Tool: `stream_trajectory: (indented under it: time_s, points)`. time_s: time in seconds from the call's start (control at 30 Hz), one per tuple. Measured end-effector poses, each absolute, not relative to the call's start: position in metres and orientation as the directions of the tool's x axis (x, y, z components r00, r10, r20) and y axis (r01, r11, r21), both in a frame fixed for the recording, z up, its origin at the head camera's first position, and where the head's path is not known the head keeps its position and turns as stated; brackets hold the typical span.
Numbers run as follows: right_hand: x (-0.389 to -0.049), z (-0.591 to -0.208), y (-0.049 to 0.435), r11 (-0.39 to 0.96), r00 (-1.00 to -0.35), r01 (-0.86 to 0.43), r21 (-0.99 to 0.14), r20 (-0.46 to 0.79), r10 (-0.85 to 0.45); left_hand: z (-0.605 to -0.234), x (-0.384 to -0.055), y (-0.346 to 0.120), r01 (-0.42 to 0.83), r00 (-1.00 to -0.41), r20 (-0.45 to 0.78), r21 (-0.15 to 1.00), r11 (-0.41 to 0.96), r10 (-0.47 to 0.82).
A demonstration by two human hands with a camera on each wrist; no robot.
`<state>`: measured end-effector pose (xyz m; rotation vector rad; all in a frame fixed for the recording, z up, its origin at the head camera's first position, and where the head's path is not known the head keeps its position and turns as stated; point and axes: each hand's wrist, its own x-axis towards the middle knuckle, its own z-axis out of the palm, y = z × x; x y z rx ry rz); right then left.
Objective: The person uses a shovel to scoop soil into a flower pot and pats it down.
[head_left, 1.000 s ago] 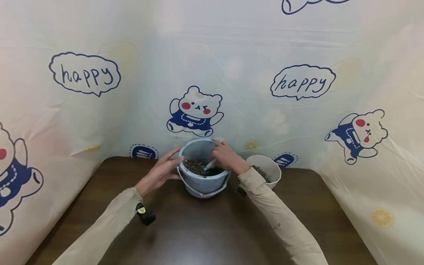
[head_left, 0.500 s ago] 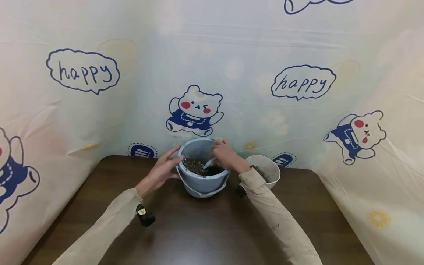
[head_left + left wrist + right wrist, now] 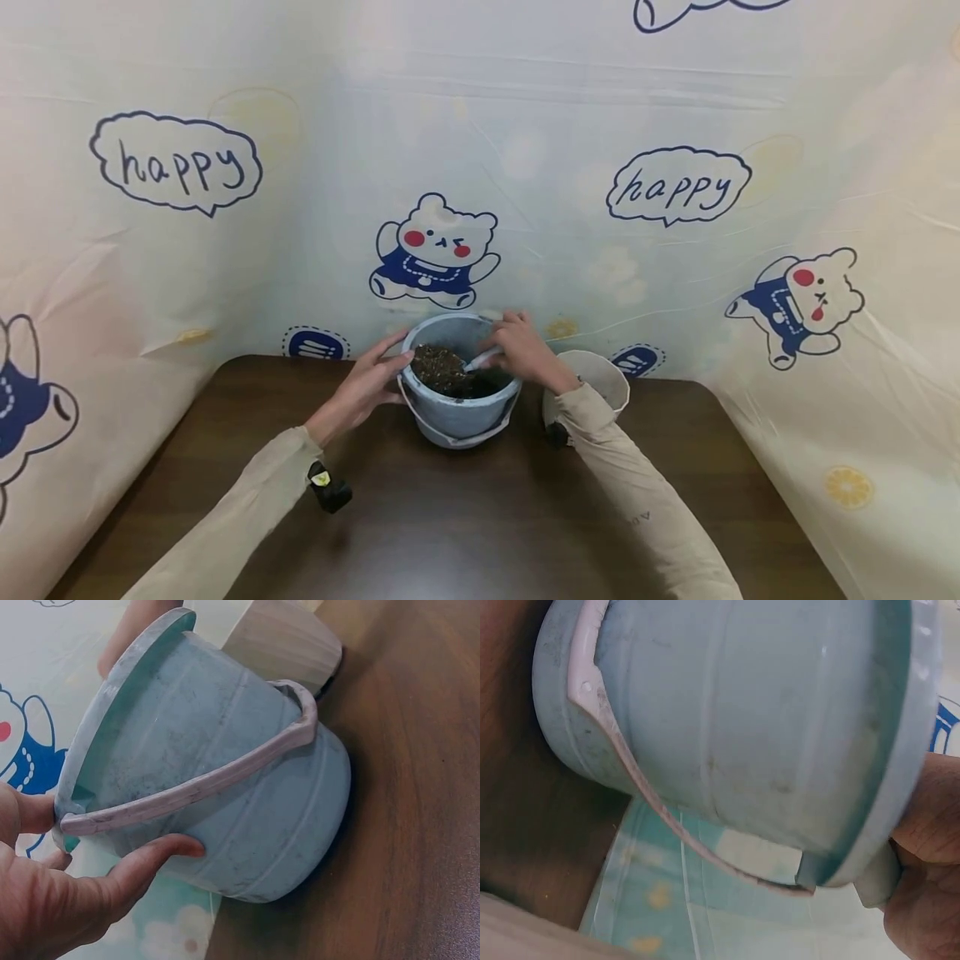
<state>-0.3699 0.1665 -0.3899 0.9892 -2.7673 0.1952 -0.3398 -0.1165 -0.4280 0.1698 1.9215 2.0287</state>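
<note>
The left hand (image 3: pixel 360 387) grips the left rim of the blue bucket (image 3: pixel 459 421), while the right hand (image 3: pixel 522 350), fingers curled round a light-blue tool (image 3: pixel 482 361), slants it down to the dark soil (image 3: pixel 438 371) inside. The bucket stands upright near the far edge of the brown table (image 3: pixel 435 525), a whitish pot (image 3: pixel 611 385) just right of it.

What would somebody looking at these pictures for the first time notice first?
Probably the pale blue bucket in the middle of the head view, with the left hand gripping its rim and the right hand holding a small tool at the dark soil inside. Just above it, a winking cartoon bear on the backdrop stands out. To its right is a white pot, partly hidden by the right sleeve.
</note>
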Motion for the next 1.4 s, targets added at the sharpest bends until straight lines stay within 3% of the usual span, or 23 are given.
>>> stream_trajectory:
  time_s: [0.27, 0.57, 0.93, 1.2, 1.4]
  points:
    - [-0.361, -0.391, 0.188, 0.752, -0.737, -0.651, -0.103, 0.326, -0.592, -0.428, -0.341, -0.115, -0.178, -0.929, -0.160, 0.984, -0.023, 0.333]
    - [-0.357, -0.386, 0.196, 0.781, -0.765, -0.604, -0.161, 0.393, -0.510, -0.428, -0.341, -0.115, -0.174, -0.933, -0.154, 0.984, -0.032, 0.324]
    - [-0.341, -0.386, 0.217, 0.752, -0.707, -0.633, -0.185, 0.535, -0.463, -0.429, -0.335, -0.109, -0.183, -0.938, -0.160, 0.982, -0.044, 0.309]
    - [-0.335, -0.388, 0.234, 0.745, -0.691, -0.638, -0.191, 0.570, -0.445, -0.428, -0.329, -0.111, -0.189, -0.944, -0.169, 0.981, -0.046, 0.282]
    - [-0.325, -0.380, 0.255, 0.777, -0.722, -0.598, -0.196, 0.552, -0.417, -0.425, -0.329, -0.110, -0.183, -0.947, -0.165, 0.982, -0.042, 0.277]
